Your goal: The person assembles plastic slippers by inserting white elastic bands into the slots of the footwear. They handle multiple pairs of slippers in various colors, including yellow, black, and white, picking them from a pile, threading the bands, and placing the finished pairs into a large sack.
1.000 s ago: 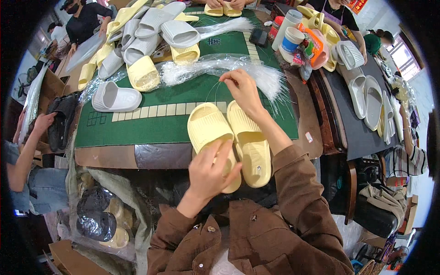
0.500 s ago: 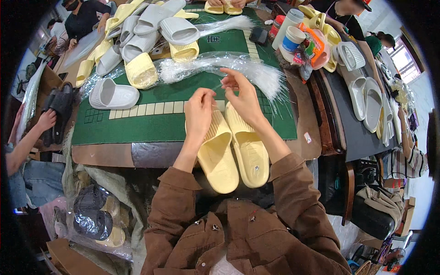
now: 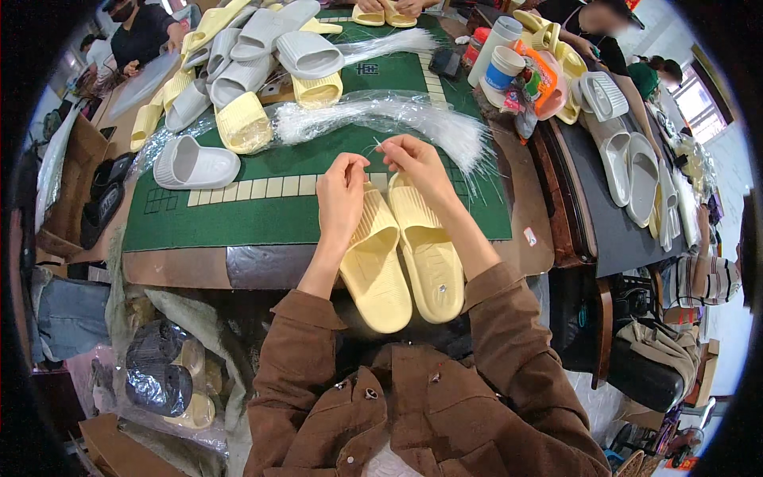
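Note:
A pair of pale yellow slide sandals (image 3: 381, 274) lies side by side, toes away from me, heels jutting past the table's near edge. Over the left sandal's toe, my left hand (image 3: 342, 195) is closed, thumb and fingertips pinched together. My right hand (image 3: 417, 171) pinches a thin, clear plastic strand (image 3: 377, 145) above the right sandal's toe. That strand arcs across the small gap to my left fingertips; its ends are too fine to follow. Just beyond my hands lies a bundle of white plastic strands (image 3: 381, 119) on clear film.
A green mat (image 3: 270, 226) covers the table. Grey and yellow slides (image 3: 246, 75) are piled at the far left, with one grey slide (image 3: 195, 164) nearer. Cups (image 3: 504, 67) stand at the far right. A dark side table (image 3: 612, 191) bears more slides. Other people work around.
My right hand's fingers have drawn together into a pinch and dipped slightly, nearer my left hand. At the left, another person's hand has left the black slides, which now lie lower.

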The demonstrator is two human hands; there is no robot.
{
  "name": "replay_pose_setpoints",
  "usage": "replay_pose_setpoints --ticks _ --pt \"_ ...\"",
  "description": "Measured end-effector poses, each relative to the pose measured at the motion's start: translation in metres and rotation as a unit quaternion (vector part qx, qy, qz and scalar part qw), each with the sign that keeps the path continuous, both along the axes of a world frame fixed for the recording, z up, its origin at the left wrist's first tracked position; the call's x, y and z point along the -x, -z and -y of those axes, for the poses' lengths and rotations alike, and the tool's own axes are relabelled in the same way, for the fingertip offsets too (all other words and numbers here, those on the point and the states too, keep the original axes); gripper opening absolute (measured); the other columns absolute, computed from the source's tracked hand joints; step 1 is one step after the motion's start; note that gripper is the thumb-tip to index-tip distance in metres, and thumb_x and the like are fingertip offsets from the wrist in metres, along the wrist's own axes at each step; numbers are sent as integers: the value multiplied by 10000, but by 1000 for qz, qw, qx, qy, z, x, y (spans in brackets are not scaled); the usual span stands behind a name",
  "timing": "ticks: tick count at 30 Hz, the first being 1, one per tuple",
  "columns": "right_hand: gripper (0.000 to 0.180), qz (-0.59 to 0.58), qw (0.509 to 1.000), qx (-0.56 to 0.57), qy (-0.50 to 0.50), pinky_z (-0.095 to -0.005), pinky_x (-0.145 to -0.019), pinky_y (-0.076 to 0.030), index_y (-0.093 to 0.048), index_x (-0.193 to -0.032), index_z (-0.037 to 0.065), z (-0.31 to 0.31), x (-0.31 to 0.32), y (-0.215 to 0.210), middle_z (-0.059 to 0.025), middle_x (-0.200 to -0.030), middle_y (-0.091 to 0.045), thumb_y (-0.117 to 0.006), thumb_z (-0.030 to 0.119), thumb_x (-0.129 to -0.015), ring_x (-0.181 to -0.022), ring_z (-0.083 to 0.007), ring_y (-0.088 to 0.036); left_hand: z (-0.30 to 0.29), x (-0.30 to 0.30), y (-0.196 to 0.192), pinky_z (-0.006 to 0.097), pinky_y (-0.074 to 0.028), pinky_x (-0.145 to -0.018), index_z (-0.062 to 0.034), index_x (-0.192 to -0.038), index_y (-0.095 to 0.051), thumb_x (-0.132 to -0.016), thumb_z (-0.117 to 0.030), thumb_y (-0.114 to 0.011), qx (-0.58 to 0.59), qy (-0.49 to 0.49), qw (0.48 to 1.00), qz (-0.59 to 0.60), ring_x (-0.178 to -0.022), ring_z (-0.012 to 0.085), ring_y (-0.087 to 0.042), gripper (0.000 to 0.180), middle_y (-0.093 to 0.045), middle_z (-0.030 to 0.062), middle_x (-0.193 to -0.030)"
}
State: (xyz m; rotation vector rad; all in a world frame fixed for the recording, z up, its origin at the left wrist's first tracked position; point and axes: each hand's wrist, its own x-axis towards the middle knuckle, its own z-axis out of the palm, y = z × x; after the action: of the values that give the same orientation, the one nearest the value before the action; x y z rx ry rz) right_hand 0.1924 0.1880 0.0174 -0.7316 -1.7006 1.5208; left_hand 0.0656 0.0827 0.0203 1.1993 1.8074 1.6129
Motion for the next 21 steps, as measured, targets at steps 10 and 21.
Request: replay_pose_setpoints --ticks 10,21 --pt "177 -456 792 406 25 -270 -670 -565 -584 -987 9 -16 -14 -18 -167 -1158 -654 -437 104 -1012 -1015 -226 -653 -1 -3 4 360 -501 -666 19 -929 -653 -913 -60 -559 2 63 993 -104 -721 278 -652 124 -679 161 -865" --pt "101 -326 834 -126 427 -227 -607 -362 -547 -1009 73 -23 -175 -103 14 -759 -473 -565 155 -953 -675 -73 -431 32 -10 -12 400 -479 -901 -27 -1196 -589 -922 -93 -588 2 94 958 -272 -1086 330 -582 282 -531 157 -1292"
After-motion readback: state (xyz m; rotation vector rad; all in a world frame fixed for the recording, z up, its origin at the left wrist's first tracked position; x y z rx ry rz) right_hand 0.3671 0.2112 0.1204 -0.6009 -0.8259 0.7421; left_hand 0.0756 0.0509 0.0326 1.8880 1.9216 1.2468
